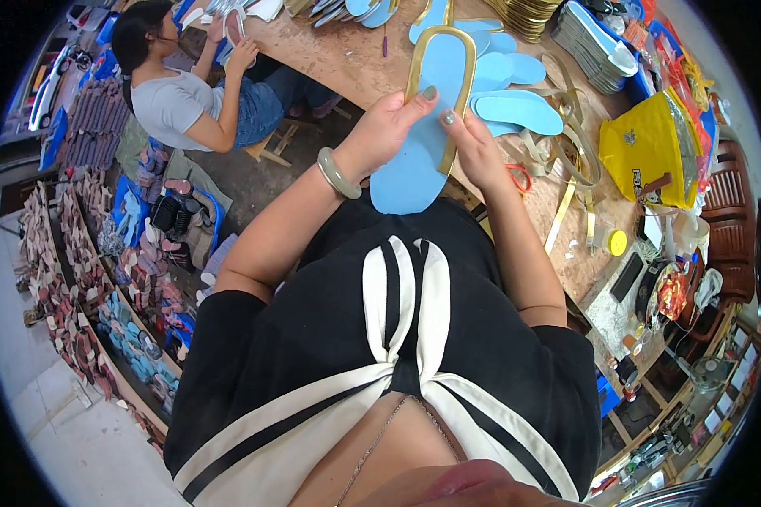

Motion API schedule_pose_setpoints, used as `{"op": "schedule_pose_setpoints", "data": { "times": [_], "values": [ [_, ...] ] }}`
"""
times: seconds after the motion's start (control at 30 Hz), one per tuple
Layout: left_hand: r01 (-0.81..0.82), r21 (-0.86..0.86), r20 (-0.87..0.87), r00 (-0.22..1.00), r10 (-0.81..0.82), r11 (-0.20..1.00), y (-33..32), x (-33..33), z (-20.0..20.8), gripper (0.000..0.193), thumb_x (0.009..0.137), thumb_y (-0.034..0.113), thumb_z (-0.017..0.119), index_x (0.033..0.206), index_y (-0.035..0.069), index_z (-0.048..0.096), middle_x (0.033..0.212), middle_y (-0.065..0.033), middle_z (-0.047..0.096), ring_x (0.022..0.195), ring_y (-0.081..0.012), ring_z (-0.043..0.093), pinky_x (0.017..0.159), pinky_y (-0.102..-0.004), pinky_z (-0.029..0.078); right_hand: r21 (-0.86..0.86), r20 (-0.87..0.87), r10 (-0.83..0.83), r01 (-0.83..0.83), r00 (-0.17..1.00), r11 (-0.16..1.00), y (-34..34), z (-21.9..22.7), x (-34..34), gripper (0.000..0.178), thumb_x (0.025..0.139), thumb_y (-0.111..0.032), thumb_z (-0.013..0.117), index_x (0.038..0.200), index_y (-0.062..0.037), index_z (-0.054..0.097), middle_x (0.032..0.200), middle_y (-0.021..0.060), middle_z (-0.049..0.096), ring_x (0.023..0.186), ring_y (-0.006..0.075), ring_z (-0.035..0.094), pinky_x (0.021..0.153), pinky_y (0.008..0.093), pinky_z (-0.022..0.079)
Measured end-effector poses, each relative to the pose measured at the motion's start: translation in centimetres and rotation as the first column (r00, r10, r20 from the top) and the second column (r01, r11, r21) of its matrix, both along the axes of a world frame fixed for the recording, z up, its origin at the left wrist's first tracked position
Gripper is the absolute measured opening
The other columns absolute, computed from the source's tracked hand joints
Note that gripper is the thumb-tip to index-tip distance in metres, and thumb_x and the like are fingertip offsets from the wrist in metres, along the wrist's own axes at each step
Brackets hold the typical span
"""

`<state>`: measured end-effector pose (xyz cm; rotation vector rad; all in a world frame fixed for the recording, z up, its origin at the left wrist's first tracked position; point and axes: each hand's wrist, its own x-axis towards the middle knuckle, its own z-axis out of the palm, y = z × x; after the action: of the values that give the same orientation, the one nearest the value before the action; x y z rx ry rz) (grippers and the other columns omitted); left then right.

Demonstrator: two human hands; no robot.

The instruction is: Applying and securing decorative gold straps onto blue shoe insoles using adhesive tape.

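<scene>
A light blue shoe insole [407, 177] is held up in front of my chest, its heel end toward me. Gold edging strip [469, 59] runs around its far end and down part of both sides. My left hand [385, 131] is closed on the insole's left edge, thumb on top. On the opposite edge, my right hand [479, 152] grips the insole and the gold strip, with the thumb pressed on the face. Both hands' other fingers are mostly hidden underneath. More blue insoles [520, 114] lie on the table just beyond my right hand.
Loose gold strip [590, 160], red-handled scissors [520, 177] and a yellow bag [647, 156] lie on the wooden worktable [321, 51] to the right. Stacked insoles [592, 46] stand at the back. A co-worker [173, 97] sits at far left, handling a shoe piece.
</scene>
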<state>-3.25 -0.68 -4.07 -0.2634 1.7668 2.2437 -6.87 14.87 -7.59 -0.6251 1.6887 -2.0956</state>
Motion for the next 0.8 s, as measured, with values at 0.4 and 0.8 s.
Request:
{"op": "schedule_pose_setpoints", "data": {
  "times": [0.4,0.8],
  "values": [
    [-0.189,-0.017,-0.179,0.967,0.183,0.982,1.8,-4.6,1.6,0.051,0.096,0.048,0.038,0.103,0.001,0.058,0.083,-0.0003,0.057,0.079,-0.0078,0.051,0.073,-0.0242,0.043,-0.067,0.161,-0.091,0.103,0.983,0.992,-1.5,2.7,-5.3,0.047,0.095,-0.042,0.045,0.093,0.0018,0.061,0.086,0.0040,0.062,0.077,0.0104,0.056,0.070,0.0258,0.046],
    [0.178,-0.122,0.033,0.984,-0.175,0.977,1.4,0.6,-3.3,0.046,0.097,0.042,0.040,0.108,0.001,0.055,0.091,-0.0011,0.059,0.079,-0.0084,0.055,0.074,-0.0247,0.045,-0.320,0.257,0.017,0.068,0.966,0.945,0.5,0.6,-5.4,0.056,0.097,-0.039,0.027,0.125,0.0075,0.044,0.125,0.0194,0.052,0.115,0.0285,0.052,0.085,0.0362,0.050]
  ]
}}
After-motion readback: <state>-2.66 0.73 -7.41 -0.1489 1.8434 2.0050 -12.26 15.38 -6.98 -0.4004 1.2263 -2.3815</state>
